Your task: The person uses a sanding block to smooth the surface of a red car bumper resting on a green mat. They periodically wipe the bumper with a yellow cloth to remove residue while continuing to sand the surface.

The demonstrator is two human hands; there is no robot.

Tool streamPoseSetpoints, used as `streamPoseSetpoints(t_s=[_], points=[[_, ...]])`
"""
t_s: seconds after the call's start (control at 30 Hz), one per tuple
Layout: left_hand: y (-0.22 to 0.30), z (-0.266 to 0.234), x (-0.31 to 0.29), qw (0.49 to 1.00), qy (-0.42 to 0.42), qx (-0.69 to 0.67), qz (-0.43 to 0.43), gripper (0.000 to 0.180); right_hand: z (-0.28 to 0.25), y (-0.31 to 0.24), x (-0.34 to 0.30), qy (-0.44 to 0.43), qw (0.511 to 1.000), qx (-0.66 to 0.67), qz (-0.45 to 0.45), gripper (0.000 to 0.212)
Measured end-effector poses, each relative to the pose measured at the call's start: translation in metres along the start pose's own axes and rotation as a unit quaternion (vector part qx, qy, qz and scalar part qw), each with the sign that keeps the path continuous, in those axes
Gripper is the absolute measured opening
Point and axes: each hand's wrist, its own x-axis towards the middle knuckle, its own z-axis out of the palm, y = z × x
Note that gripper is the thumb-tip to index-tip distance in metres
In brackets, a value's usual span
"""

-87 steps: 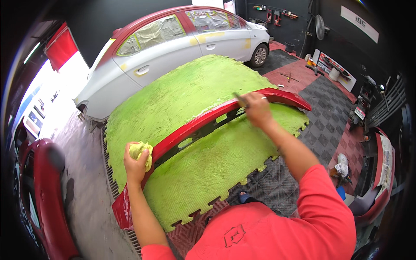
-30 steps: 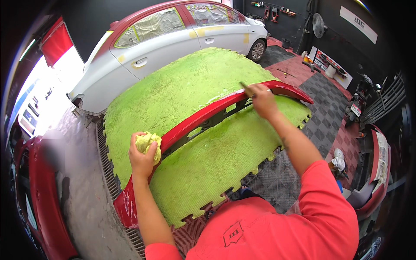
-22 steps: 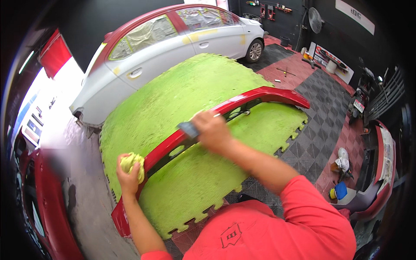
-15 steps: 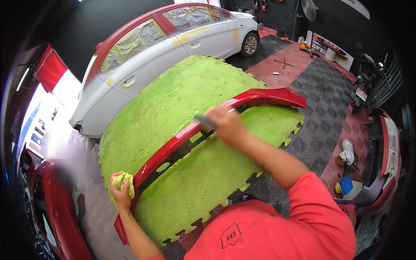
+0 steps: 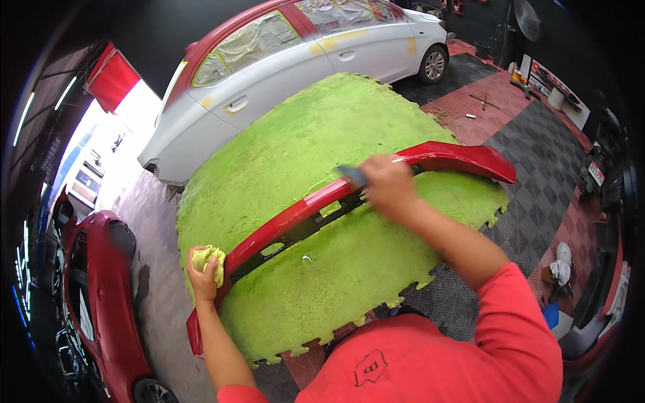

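Note:
A long, curved red car bumper panel (image 5: 272, 230) lies across a bright green foam mat (image 5: 269, 161), its dark inner side with cutouts facing me. At the panel's left end, my left hand (image 5: 203, 277) is closed around a crumpled yellow-green cloth (image 5: 210, 262). My right hand (image 5: 390, 187) is closed over the middle of the panel and grips a flat dark grey pad (image 5: 353, 176). The pad rests at the panel's glossy upper face; its exact kind cannot be made out. Pale wet-looking streaks show on the panel near the pad.
Beyond the mat stands a white and red car (image 5: 282, 74) with its windows masked. A red car (image 5: 107, 289) is at the left. Black and red floor tiles (image 5: 531, 148) run along the right, where another bumper (image 5: 598, 316) stands. A small white scrap (image 5: 307, 257) lies on the mat.
The whole view has swung left, so everything sits further right in the picture. A small white scrap now shows on the mat below the panel. Both hands keep their holds.

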Motion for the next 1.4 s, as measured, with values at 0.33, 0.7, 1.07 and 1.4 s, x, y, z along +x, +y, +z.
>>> streamPoseSetpoints(t_s=[0.33,0.7,1.07,1.4], points=[[-0.010,-0.013,0.003,0.996,-0.059,-0.062,0.003,0.036,0.088,-0.187,-0.002,0.036,0.979,-0.007,-0.200,0.027],[-0.004,-0.007,0.016,0.991,-0.118,-0.053,-0.023,0.044,-0.016,0.014,-0.041,0.036,0.974,-0.222,0.032,0.048],[-0.002,-0.005,0.034,0.989,-0.122,0.059,-0.064,0.046,0.088,-0.154,-0.023,-0.052,0.991,-0.082,-0.091,0.058],[-0.043,0.002,0.045,0.985,-0.133,-0.075,-0.077,0.052,0.151,-0.277,-0.036,-0.065,0.984,0.009,-0.166,0.053]])
